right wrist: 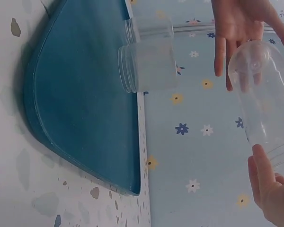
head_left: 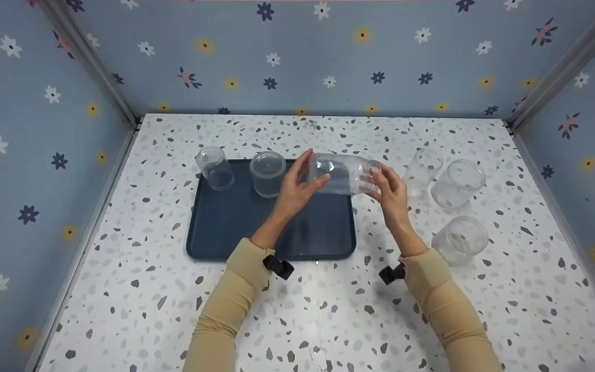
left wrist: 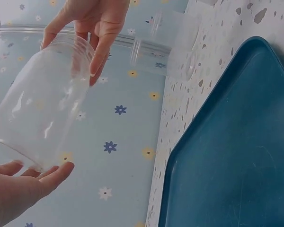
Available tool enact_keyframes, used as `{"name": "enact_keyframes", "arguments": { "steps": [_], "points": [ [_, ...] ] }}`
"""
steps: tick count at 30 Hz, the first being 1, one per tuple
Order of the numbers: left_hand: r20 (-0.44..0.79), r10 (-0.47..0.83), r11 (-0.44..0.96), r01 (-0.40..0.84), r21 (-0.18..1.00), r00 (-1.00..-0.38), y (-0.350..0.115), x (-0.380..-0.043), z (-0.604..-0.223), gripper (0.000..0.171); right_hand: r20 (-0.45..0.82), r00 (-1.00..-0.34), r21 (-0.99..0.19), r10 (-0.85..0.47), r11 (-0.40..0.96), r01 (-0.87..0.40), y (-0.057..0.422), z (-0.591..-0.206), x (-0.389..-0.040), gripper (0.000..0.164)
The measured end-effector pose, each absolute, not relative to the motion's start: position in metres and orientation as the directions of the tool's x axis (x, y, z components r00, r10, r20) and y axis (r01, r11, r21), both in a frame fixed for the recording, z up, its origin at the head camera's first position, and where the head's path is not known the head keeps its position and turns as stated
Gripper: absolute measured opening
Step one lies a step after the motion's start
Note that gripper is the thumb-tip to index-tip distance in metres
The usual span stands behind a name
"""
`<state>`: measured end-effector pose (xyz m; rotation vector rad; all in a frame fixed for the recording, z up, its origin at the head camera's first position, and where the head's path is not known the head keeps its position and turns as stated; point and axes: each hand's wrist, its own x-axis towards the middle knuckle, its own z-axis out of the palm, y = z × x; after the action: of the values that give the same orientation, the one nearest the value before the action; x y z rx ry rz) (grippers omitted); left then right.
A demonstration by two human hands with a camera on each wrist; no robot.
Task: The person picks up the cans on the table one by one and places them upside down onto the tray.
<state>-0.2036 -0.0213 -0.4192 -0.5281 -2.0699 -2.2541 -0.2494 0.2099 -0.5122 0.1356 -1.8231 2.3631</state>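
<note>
A clear jar (head_left: pixel 339 173) lies sideways in the air between my two hands, over the right part of a dark blue tray (head_left: pixel 271 243). My left hand (head_left: pixel 291 192) grips its closed base end, the thumb on the near side. The right hand (head_left: pixel 393 199) holds the threaded mouth end between thumb and fingers. In the left wrist view the jar (left wrist: pixel 42 104) looks empty, and the right hand (left wrist: pixel 92 28) shows above it. The right wrist view shows the left hand (right wrist: pixel 239 33) around the rounded base and the right hand (right wrist: pixel 270 189) at the threads.
Two clear jars stand mouth down at the tray's back left, a narrow one (head_left: pixel 217 170) and a wider one (head_left: pixel 268 175). Three more clear jars stand right of the tray: one (head_left: pixel 424 168), another (head_left: pixel 457 186), and a nearer one (head_left: pixel 460 240). Flowered walls (head_left: pixel 297 62) enclose the speckled table.
</note>
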Motion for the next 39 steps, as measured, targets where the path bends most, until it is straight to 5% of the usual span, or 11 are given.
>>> {"name": "enact_keyframes", "arguments": {
  "steps": [8,16,23,31,39],
  "points": [
    [0.307,0.155,-0.176,0.28,0.944,-0.939,-0.019,-0.208,-0.427,0.063,0.097,-0.993,-0.975,0.064,-0.193,-0.108,0.188,-0.459,-0.222,0.047],
    [0.341,0.108,-0.15,0.324,0.934,-0.934,-0.02,-0.206,-0.423,0.063,0.109,-0.99,-0.943,-0.087,-0.324,-0.075,0.217,-0.516,-0.265,0.047],
    [0.389,0.08,-0.044,0.386,0.921,-0.918,-0.022,-0.204,-0.418,0.062,0.134,-0.991,-0.99,-0.018,-0.055,-0.133,0.209,-0.456,-0.243,0.051],
    [0.411,0.075,0.071,0.416,0.907,-0.909,-0.026,-0.216,-0.431,0.066,0.134,-0.989,-0.979,0.066,0.163,-0.121,0.217,-0.44,-0.252,0.043],
    [0.405,0.081,0.204,0.413,0.888,-0.911,-0.027,-0.232,-0.444,0.067,0.276,-0.957,-0.886,0.09,0.411,-0.217,0.228,-0.434,-0.263,0.043]
  ]
}}
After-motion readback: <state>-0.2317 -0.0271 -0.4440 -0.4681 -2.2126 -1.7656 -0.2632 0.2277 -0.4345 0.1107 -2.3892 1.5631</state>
